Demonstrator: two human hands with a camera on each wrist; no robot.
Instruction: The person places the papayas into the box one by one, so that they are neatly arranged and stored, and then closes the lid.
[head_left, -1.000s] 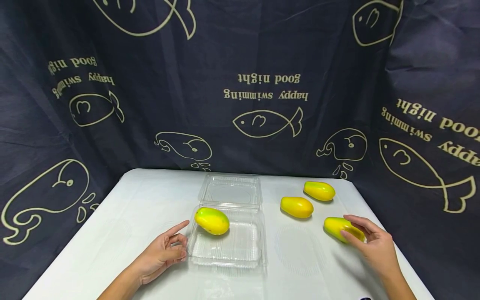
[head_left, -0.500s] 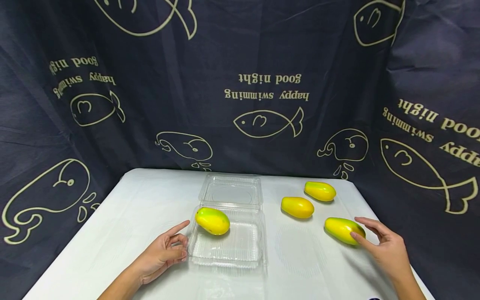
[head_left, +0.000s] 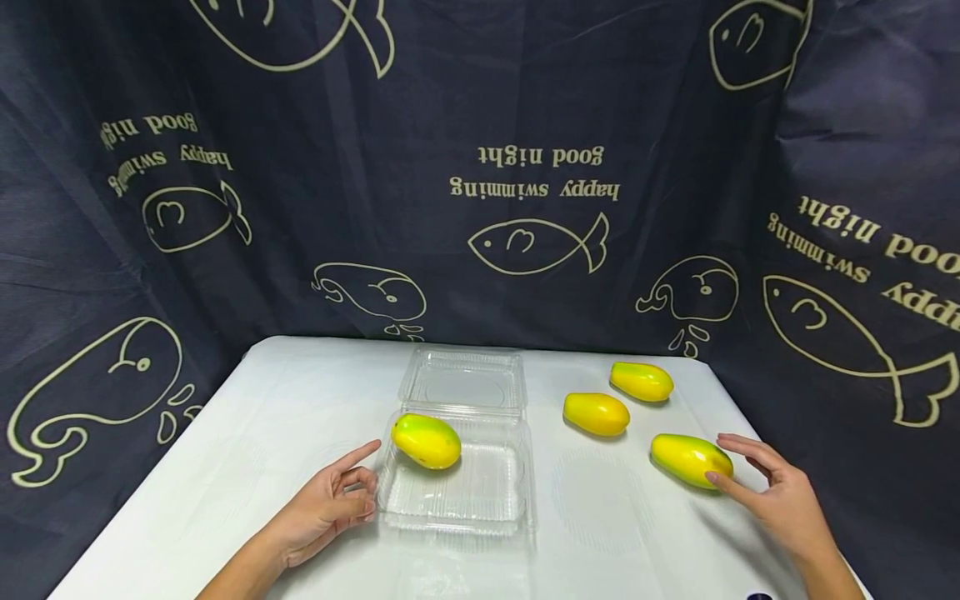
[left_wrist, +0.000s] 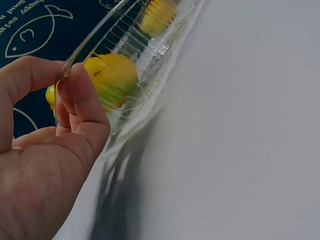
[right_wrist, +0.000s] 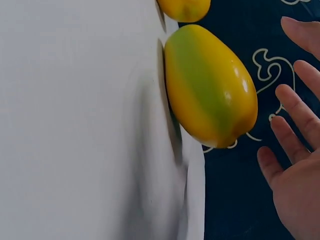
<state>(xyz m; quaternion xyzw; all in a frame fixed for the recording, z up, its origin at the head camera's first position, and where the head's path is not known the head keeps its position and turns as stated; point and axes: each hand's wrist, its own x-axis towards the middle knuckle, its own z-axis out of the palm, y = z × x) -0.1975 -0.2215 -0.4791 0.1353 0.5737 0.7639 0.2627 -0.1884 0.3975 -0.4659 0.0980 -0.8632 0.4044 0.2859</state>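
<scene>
My left hand (head_left: 324,510) pinches the near-left rim of a clear plastic clamshell box (head_left: 491,492); in the left wrist view thumb and finger meet on that rim (left_wrist: 64,71). One yellow-green papaya (head_left: 426,441) lies in the left part of the box, and its hinged lid (head_left: 461,385) is folded back behind. On the right, my right hand (head_left: 780,504) hovers at the end of another papaya (head_left: 692,461) that lies on the table. In the right wrist view its fingers (right_wrist: 296,107) are spread and apart from the papaya (right_wrist: 210,85).
Two more papayas, one nearer (head_left: 596,414) and one farther (head_left: 641,381), lie on the white table (head_left: 300,392) right of the box. A dark curtain (head_left: 525,100) with fish drawings hangs behind and along both sides.
My right hand has drawn back to the right from the nearest papaya, exposing more of it. My left hand stays at the box, and the papaya in it lies as before.
</scene>
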